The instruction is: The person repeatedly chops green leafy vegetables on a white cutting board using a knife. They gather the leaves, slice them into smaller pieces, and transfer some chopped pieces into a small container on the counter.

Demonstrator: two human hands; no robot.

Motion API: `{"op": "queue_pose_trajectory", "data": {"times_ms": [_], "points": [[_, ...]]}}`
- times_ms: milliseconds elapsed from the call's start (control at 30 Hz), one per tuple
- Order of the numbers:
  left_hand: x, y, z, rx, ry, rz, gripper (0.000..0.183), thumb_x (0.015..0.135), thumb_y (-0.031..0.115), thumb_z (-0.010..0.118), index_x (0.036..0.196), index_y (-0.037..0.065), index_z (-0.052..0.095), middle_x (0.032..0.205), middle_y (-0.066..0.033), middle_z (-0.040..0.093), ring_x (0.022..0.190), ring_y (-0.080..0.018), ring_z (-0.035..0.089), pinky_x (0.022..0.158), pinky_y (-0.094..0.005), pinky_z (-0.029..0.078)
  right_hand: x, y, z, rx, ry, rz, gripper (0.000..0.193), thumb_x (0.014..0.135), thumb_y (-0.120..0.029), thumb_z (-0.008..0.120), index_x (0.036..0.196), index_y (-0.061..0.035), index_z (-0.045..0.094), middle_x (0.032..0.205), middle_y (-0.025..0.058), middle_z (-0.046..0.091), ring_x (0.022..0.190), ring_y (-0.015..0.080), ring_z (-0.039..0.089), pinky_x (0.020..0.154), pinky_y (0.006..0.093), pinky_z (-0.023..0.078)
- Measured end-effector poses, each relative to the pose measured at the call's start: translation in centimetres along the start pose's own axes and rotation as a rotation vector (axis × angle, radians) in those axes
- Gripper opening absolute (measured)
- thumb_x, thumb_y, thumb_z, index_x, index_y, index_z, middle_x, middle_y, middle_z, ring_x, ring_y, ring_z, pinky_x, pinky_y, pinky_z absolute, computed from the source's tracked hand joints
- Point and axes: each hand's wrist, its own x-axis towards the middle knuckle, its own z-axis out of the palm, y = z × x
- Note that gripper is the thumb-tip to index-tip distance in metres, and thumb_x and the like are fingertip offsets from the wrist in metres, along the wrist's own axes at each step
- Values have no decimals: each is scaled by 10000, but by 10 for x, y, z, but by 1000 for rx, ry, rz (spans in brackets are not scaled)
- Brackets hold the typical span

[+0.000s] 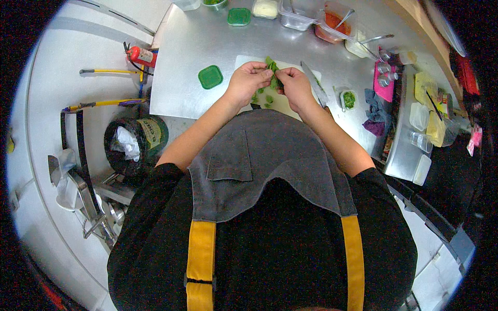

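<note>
Above a white cutting board (287, 107), my left hand (248, 82) and my right hand (296, 87) meet with fingers pinched on a bunch of green herb leaves (271, 64). The herb's exact kind is too small to tell. Several loose leaves (268, 98) lie on the board below my hands. To the right of my right hand rests a knife (314, 82), its blade pointing away from me. Further right stands a small clear tub of chopped greens (348, 99). A green square lid (210, 76) lies flat on the steel counter (181, 57) left of the board.
Along the far edge stand a tub of red sauce (333, 25) with a spoon, other clear tubs (295, 20) and a second green lid (238, 16). Grey cloths (373, 103) and metal shakers (384, 75) are at the right. A black bin (124, 142) stands at the lower left.
</note>
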Motion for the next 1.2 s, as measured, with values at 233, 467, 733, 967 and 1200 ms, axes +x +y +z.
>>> {"op": "queue_pose_trajectory", "data": {"times_ms": [233,467,733,967,1200], "points": [[3,3,-3,133,96,5,278,873,48,712,1121,-15,604,913,-76,669,766,-150,633,694,-272,526,-3,-4,1,-151,-81,-97,143,957,-155,653,971,-13,635,826,37,635,677,122,582,583,268,476],[3,1,-12,129,190,-8,252,842,37,711,1071,-25,626,865,-77,667,707,-154,625,632,-277,507,-7,-12,-11,22,-152,-111,114,933,-110,669,990,-17,636,784,40,649,646,117,600,573,269,488],[1,0,-13,183,111,-112,299,833,48,711,1102,-34,610,883,-95,670,714,-163,640,629,-267,511,-8,-29,-20,-37,-168,-125,96,955,-128,638,1003,-45,630,839,21,640,727,119,621,650,264,499],[-1,0,-11,120,138,-8,304,842,48,725,1109,-31,603,908,-93,673,730,-168,644,657,-274,527,-13,-29,-17,-262,-247,-28,116,892,-130,688,952,-52,628,845,21,647,713,121,613,657,263,503],[-6,-1,-10,16,143,-47,221,890,36,683,1095,6,604,929,-79,652,778,-174,639,720,-304,567,-13,-9,-15,-322,-208,-91,148,822,-131,713,893,-16,653,748,57,671,606,145,617,565,292,499]]}}
